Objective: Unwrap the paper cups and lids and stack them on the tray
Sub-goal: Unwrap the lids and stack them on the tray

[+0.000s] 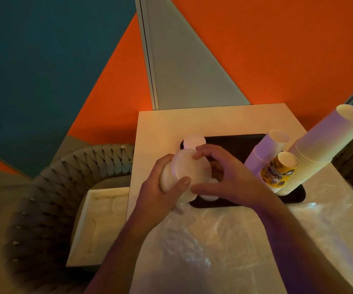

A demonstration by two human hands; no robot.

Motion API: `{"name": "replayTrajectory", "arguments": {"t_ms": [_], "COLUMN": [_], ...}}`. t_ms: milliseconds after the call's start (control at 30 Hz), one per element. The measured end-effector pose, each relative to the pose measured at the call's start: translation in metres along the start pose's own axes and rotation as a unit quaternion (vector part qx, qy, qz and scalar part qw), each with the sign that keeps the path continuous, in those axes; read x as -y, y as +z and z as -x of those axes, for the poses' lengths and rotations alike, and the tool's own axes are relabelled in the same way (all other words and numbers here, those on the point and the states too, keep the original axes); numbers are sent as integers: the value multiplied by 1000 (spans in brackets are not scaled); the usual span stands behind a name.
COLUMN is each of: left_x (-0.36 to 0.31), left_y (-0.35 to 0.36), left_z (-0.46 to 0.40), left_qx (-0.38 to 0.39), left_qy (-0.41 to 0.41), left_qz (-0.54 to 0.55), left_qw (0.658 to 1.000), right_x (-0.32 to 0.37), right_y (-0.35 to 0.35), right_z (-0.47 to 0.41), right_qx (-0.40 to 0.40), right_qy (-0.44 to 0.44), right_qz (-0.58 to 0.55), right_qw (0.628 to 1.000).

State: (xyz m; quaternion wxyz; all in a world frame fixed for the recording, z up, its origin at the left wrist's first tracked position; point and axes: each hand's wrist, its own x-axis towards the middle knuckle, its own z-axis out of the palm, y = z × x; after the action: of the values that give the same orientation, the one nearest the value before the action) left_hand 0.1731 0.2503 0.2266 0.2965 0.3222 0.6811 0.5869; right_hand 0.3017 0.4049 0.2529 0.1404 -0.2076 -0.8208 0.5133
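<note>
My left hand (160, 194) grips a stack of white lids (184, 168) tilted above the left end of the black tray (230, 141). My right hand (222, 177) has its fingertips curled on the top lid's edge. Another lid stack (193, 141) stands at the tray's far left corner, and a small lid (208, 197) lies under my right hand. On the tray's right end stand three stacks of paper cups: a tall cream stack (319, 149), a white stack (266, 151) and a short yellow printed stack (277, 170).
Crumpled clear plastic wrap (224, 240) covers the near part of the white table (160, 124). A woven grey chair (65, 187) holding a white box (99, 225) stands to the left. An orange and teal wall rises behind.
</note>
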Motion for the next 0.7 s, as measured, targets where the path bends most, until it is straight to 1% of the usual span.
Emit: {"name": "replayTrajectory", "arguments": {"t_ms": [67,133,200,267,333,367,433,500,600,700], "left_x": [-1,-2,-4,-5,-3,0,9,14,19,22], "left_y": [-1,-3,-6,-10,-12,-13,-14,-15,-15,-15], "left_z": [-2,-5,-6,-6,-7,-8,-10,-11,-11,-11], "left_qx": [4,10,20,20,-2,-15,-35,-43,-53,-69], "left_qy": [14,5,-6,-14,-31,-37,-38,-39,-39,-41], "left_qz": [-22,-13,12,33,46,46,38,24,-8,-19], "left_qw": [1000,1000,1000,999,998,998,998,998,998,997], "right_x": [3,5,5,0,-12,-20,-45,-74,-123,-165], "right_y": [0,1,2,2,1,1,1,2,11,25], "right_z": [0,-3,-6,-8,-13,-16,-26,-34,-40,-41], "right_qx": [27,21,17,16,-19,-51,-115,-142,-108,-40], "right_qy": [-6,-12,-12,-1,14,20,40,91,179,210], "right_qz": [69,92,66,3,-59,-56,31,121,187,243], "right_qw": [997,995,998,1000,998,997,992,978,960,946]}}
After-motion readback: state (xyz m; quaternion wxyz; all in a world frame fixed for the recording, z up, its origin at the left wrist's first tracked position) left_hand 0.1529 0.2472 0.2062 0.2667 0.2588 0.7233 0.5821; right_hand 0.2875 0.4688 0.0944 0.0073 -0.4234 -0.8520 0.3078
